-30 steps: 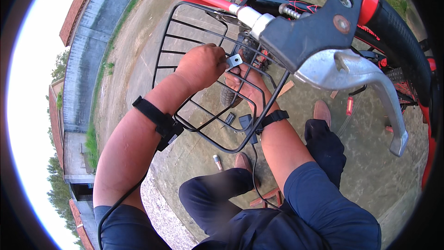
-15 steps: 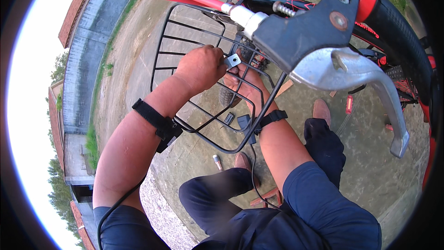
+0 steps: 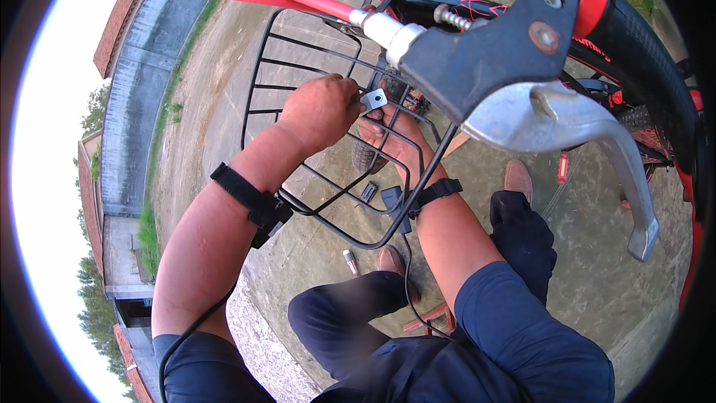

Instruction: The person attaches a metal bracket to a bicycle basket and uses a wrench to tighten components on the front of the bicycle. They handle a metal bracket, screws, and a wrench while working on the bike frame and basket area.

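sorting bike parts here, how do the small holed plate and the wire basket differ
The plate is silvery; the wire basket is black. The plate is a small, flat piece; the basket is much larger, an open frame. Both look like metal.

Brake lever [image 3: 574, 119] slightly lower in view (basket [image 3: 428, 174] shifted left).

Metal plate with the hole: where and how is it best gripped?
Probably pinched by its left end, coming from the left, as the left hand appears to do: the metal plate is small and flat, its holed end jutting rightward, uncovered.
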Available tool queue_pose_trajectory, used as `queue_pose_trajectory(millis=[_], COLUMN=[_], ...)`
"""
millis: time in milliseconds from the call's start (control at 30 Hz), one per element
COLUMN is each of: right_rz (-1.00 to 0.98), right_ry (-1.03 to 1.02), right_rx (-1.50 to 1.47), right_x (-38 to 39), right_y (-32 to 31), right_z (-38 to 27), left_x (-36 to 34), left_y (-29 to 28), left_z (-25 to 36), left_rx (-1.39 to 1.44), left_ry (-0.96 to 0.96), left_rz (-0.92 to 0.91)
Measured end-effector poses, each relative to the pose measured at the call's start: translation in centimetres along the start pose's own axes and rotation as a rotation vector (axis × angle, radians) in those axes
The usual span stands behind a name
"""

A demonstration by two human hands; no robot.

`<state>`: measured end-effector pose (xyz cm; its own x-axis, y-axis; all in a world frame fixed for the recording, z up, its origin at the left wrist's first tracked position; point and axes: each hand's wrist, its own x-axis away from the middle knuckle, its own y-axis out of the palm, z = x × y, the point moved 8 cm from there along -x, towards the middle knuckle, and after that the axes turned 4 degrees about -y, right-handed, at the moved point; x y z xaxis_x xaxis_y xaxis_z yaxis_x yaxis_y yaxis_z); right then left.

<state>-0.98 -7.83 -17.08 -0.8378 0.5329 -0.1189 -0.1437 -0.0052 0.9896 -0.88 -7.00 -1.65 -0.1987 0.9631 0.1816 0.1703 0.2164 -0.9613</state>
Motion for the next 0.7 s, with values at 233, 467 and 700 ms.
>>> queue_pose_trajectory(millis=[233, 467, 700], right_rz=[0.054, 0.109, 0.167], right_ry=[-0.003, 0.002, 0.003], right_rx=[-0.050, -0.103, -0.155], right_x=[-0.5, -0.5, -0.3], right_y=[-0.7, -1.5, -2.0], right_z=[-0.1, 0.4, 0.9], left_x=[0.1, 0.2, 0.2], left_y=[-0.3, -0.3, -0.5], left_z=[0.4, 0.3, 0.6], left_rx=[0.028, 0.049, 0.046], left_ry=[-0.004, 0.007, 0.029], left_rz=[-0.011, 0.008, 0.008])
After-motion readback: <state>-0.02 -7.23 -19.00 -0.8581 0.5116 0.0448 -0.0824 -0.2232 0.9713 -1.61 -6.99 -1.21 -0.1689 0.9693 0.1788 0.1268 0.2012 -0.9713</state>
